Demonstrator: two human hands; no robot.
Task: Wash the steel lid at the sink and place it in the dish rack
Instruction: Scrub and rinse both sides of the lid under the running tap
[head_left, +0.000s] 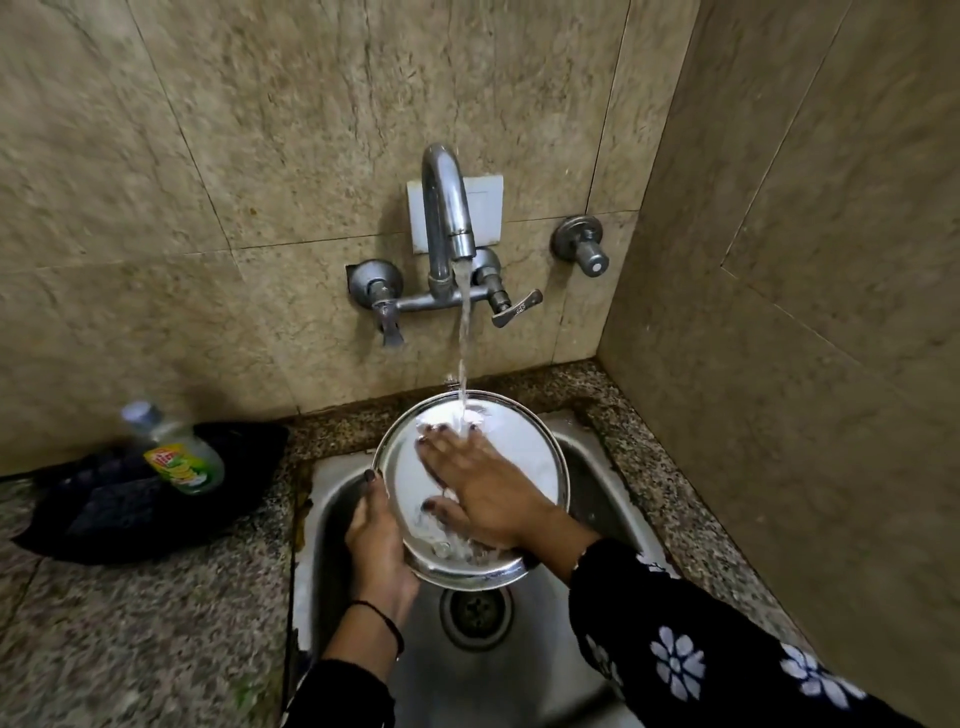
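Observation:
A round steel lid (524, 447) is held tilted over the steel sink (587, 467), its inner face up. My left hand (376, 540) grips its left rim from below, thumb on the edge. My right hand (483, 483) lies flat on the inner face with fingers spread, pressing on it. Water runs from the tap (447, 208) onto the lid's far part, just beyond my fingertips. White foam or water covers much of the lid. No dish rack is in view.
A dish soap bottle (179, 452) lies on a black cloth or bag (130, 509) on the granite counter (130, 623) at left. The sink drain (475, 610) is below the lid. Tiled walls close in behind and at right. A second valve (584, 247) sits right of the tap.

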